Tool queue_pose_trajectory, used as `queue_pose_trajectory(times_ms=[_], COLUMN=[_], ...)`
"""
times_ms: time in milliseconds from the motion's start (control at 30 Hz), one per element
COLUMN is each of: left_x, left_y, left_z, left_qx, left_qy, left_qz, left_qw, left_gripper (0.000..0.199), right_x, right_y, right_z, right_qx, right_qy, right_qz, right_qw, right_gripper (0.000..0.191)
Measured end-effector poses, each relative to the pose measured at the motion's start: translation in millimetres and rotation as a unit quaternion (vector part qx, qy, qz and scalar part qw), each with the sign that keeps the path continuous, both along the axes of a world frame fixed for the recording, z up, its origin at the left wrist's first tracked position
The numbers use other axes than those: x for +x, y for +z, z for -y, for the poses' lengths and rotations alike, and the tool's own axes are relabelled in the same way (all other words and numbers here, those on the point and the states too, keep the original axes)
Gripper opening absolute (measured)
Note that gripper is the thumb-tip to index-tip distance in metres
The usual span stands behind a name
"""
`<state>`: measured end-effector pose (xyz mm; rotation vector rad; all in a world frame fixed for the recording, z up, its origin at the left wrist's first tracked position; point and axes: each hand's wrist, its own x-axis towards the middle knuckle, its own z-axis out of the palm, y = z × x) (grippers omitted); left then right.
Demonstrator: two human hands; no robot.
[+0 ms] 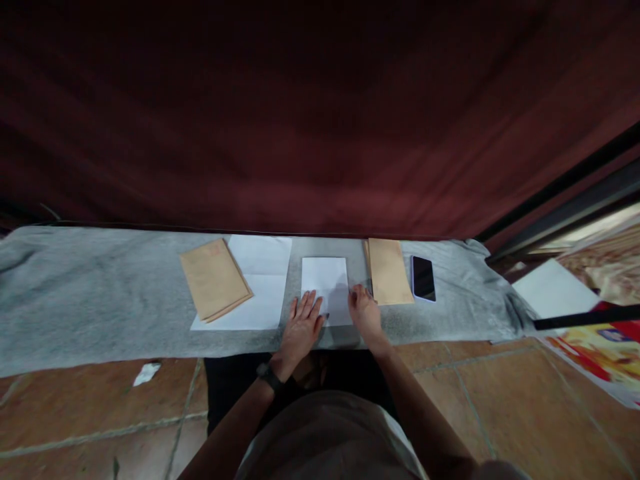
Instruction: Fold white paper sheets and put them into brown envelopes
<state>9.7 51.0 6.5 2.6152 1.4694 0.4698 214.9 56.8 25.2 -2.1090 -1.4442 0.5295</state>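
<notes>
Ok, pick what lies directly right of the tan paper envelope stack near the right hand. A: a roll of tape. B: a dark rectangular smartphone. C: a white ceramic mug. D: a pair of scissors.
B: a dark rectangular smartphone lies flat on the grey cloth, beside the tan paper envelope stack.

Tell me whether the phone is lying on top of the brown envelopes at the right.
No, the phone lies on the grey cloth just right of the brown envelopes, beside them rather than on them.
</notes>
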Motion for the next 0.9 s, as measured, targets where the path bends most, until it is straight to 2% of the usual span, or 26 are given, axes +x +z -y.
queue_pose_trajectory(times_ms=[67,133,233,333,400,500,700,900], left_x=[0.5,1.2,2.1,2.5,2.6,2.7,2.1,1.3], left_y=[3.7,7.3,10.9,11.5,11.0,10.3,14.9,18.4], left_z=[1.7,3.2,4.4,4.0,3.1,2.0,2.6,3.2], left_qx=[0.004,0.007,-0.002,-0.018,-0.025,-0.033,-0.034,-0.022], left_qy=[-0.010,-0.023,-0.042,-0.045,-0.044,-0.047,-0.054,-0.058], left_qz=[-0.010,-0.012,-0.013,-0.016,-0.017,-0.017,-0.013,-0.008], left_qw=[1.000,1.000,0.999,0.999,0.999,0.998,0.998,0.998], left_gripper=[0.048,0.049,0.047,0.045,0.047,0.050,0.054,0.053], right_x=[-3.2,-9.8,-23.7,-35.8,-40.4,-42.2,-39.6,-40.3], right_y=[6.7,9.7,7.2,1.2,-1.8,-4.2,-7.7,-7.5], right_z=[-0.7,-8.4,-28.2,-49.9,-63.8,-84.2,-120.2,-140.1], right_qx=[0.034,0.070,0.097,0.090,0.078,0.061,0.042,0.031], right_qy=[0.075,0.193,0.380,0.477,0.493,0.493,0.472,0.440], right_qz=[0.077,0.098,0.100,0.137,0.165,0.191,0.210,0.225], right_qw=[0.994,0.974,0.915,0.864,0.851,0.846,0.855,0.869], right_gripper=[0.032,0.036,0.038,0.038,0.040,0.044,0.047,0.049])
